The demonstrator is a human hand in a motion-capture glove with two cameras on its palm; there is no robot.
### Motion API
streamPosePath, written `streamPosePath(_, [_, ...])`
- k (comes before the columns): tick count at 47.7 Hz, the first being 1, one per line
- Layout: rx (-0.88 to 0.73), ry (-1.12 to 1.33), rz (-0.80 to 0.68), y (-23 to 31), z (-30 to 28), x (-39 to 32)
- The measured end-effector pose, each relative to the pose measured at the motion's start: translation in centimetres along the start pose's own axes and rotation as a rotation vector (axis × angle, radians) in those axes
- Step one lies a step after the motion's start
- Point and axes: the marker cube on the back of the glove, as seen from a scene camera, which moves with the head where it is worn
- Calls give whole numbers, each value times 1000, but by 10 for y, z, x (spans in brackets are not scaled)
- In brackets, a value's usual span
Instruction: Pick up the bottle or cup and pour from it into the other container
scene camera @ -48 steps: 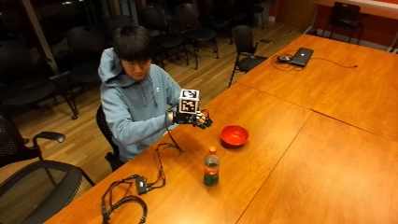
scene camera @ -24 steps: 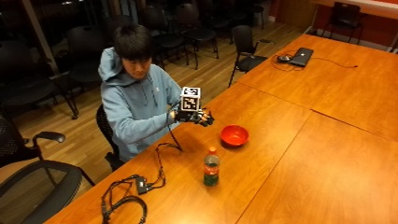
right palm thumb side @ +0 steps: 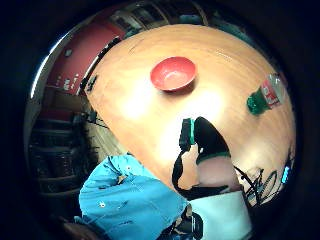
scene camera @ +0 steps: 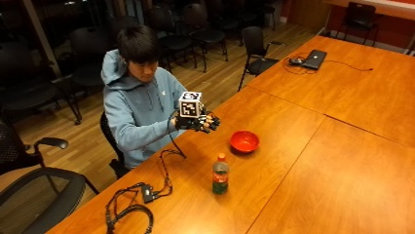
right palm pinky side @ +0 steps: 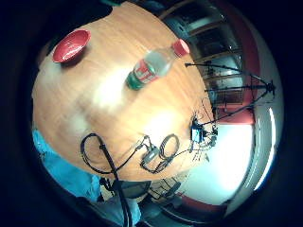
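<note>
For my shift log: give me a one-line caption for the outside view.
Seated person holds the gloved right hand above the table, with bottle and red bowl untouched.

Bottle (scene camera: 220,174) label too small to read. Bottle (right palm thumb side: 266,94) base darkened near thumb-side view's rim. Grip (scene camera: 202,122) finger pose unclear. Bare hand hidden behind grip.

No text could be read anywhere; the bottle (scene camera: 220,174) carried a red and white label whose print was illegible.
</note>
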Motion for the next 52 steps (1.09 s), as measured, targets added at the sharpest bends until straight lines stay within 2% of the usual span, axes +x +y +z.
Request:
streamPosePath(22, [160,-39,121,35,-18,77])
streamPosePath(33, [297,-76,179,53,-11,125])
streamPosePath(52, [404,-271,257,70,10,188])
